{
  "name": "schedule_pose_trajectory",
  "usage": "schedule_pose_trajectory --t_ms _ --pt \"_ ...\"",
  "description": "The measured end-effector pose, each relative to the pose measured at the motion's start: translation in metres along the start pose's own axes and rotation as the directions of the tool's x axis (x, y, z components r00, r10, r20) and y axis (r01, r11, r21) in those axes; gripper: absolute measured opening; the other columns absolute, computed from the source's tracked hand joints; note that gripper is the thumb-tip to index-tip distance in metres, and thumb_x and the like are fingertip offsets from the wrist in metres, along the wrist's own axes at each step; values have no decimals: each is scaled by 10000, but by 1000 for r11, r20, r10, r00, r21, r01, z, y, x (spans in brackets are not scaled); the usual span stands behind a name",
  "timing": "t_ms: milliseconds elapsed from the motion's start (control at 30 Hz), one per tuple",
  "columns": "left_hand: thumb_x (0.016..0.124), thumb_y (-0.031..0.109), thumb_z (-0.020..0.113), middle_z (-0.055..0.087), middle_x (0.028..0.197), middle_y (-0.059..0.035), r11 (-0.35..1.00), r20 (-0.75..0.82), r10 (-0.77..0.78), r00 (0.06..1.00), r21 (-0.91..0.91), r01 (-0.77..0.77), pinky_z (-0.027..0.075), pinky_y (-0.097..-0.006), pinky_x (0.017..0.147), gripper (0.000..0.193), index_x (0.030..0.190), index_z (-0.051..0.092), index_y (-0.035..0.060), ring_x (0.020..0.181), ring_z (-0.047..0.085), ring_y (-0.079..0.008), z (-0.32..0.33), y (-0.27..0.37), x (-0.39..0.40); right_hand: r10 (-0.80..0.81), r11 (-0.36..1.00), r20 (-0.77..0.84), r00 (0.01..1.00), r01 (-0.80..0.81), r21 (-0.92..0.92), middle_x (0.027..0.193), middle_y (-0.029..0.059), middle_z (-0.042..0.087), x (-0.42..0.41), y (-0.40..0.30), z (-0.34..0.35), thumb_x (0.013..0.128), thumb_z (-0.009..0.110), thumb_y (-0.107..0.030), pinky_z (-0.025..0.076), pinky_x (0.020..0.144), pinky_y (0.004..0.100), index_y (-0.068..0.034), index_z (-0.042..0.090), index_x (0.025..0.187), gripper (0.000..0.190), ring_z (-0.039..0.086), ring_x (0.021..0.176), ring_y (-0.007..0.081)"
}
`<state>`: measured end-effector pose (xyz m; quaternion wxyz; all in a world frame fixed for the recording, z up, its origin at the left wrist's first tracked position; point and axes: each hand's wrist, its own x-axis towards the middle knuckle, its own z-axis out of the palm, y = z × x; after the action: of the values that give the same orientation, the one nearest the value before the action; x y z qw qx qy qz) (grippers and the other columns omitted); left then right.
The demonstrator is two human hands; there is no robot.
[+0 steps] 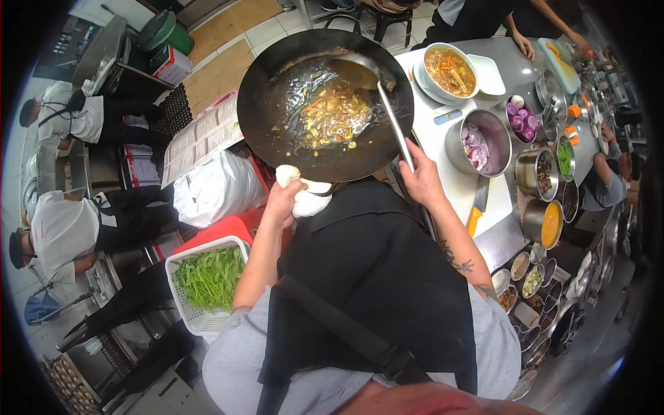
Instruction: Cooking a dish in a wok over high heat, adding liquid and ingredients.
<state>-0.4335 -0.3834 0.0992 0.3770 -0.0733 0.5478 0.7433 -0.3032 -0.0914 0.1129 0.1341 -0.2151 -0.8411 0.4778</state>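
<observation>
A large dark wok (270, 140) is held out in front of me. My left hand (288, 199) grips it at the near rim through a white cloth (311, 204), which hides most of the handle. In the wok lies a brown, glossy sauce with chopped vegetable pieces (334, 122). My right hand (423, 176) is closed around the metal handle of a ladle (392, 111). The ladle's bowl rests inside the wok at the far right, with brown liquid in it. A white bowl (450, 72) of similar soup with vegetables stands right of the wok.
At right, a steel table (498, 249) carries a pot of sliced red onion (480, 148), a yellow-handled knife (477, 210) and several ingredient containers. Left are a basket of leafy greens (210, 280) and a white plastic bag (218, 187). Several people stand around, one at the far table end.
</observation>
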Motion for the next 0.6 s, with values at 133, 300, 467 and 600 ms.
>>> schedule_pose_trajectory --t_ms 133,300,467,600 --pt "787 -8 543 624 984 -102 999 -4 -30 1000 -19 30 525 -334 776 302 1089 542 -17 882 634 -215 0 -1 -3 91 954 87 992 -62 -294 788 238 634 13 -6 -9 841 551 -135 495 671 451 -65 425 1357 537 631 728 401" --pt "788 -4 556 627 987 -105 999 -20 -29 999 -27 28 528 -335 768 305 1093 542 -18 874 641 -220 0 -2 -2 34 935 243 969 55 -351 898 253 643 -1 -17 0 870 579 -213 507 749 466 -73 415 1364 539 627 823 427" --pt "791 -2 568 633 945 -104 998 -13 -44 999 -52 43 537 -338 740 280 1070 555 -20 829 648 -217 3 -2 0 54 994 381 923 -12 -111 757 126 617 -1 -10 -10 901 611 -306 481 654 318 -22 445 1350 556 581 657 192" --pt "782 6 569 635 914 -80 999 -21 -45 999 -31 44 518 -320 723 241 1023 580 3 817 636 -192 -3 -4 4 167 986 541 824 -123 -116 1086 249 613 0 -3 -37 958 480 -374 447 907 385 -38 299 1435 611 601 1007 337"
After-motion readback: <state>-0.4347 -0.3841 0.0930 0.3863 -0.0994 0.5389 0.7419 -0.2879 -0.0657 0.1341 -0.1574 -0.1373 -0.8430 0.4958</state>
